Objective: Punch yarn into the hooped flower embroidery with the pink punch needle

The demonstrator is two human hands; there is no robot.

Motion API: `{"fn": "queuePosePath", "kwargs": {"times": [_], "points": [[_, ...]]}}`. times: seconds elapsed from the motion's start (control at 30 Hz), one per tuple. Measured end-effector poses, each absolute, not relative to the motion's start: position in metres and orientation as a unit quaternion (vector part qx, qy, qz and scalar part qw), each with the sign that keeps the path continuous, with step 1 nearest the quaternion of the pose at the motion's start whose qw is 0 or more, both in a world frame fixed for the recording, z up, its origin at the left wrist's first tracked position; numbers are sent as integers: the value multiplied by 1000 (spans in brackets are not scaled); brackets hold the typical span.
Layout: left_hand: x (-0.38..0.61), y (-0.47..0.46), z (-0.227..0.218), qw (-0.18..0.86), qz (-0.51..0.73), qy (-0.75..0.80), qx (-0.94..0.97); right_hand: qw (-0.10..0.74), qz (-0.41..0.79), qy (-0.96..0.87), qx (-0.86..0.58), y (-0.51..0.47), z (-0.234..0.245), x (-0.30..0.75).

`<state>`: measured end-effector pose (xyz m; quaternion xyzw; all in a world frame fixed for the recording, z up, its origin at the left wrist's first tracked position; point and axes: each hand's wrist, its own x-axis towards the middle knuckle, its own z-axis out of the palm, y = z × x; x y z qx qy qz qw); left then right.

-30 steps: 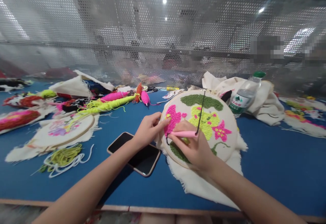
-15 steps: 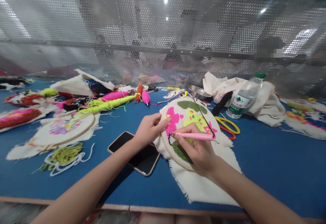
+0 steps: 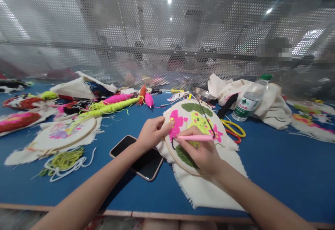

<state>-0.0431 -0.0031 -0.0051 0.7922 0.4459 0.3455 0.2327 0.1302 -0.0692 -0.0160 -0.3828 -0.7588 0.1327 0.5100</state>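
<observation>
My left hand (image 3: 154,130) grips the left rim of a round wooden embroidery hoop (image 3: 171,153), its thumb on top near a pink yarn flower (image 3: 176,122). White cloth (image 3: 209,191) with frayed edges is stretched in the hoop and carries green leaf shapes, a yellow-green figure and pink flowers. In my right hand (image 3: 202,150) is a pink punch needle (image 3: 197,138), held like a pen. Its tip is at the cloth just below the left pink flower, beside a short dark line of stitches. Dark yarn (image 3: 206,118) runs from the tool's back end over the hoop's far edge.
A phone (image 3: 146,163) lies left of the hoop, partly under my left arm. Further left are another hoop (image 3: 89,132) and yarn bundles (image 3: 65,160). A water bottle (image 3: 247,101), yellow-handled scissors (image 3: 237,127) and bunched cloth (image 3: 274,108) stand to the right. A perforated metal screen (image 3: 157,24) backs the table.
The punch needle's back end has shifted slightly left and the tool lies a little lower on the cloth. My left hand keeps its hold on the hoop.
</observation>
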Motion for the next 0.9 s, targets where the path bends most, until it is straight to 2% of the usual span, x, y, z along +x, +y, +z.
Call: {"fn": "queuePosePath", "kwargs": {"times": [0.27, 0.6, 0.9], "points": [[-42, -8, -2, 196, 354, 410, 817, 436, 120, -795, -403, -67, -14, 123], [-46, -9, 0, 163, 329, 419, 830, 515, 245, -712, -409, -71, -14, 135], [-47, -9, 1, 157, 329, 418, 832, 533, 242, -703, -405, -71, -17, 137]]}}
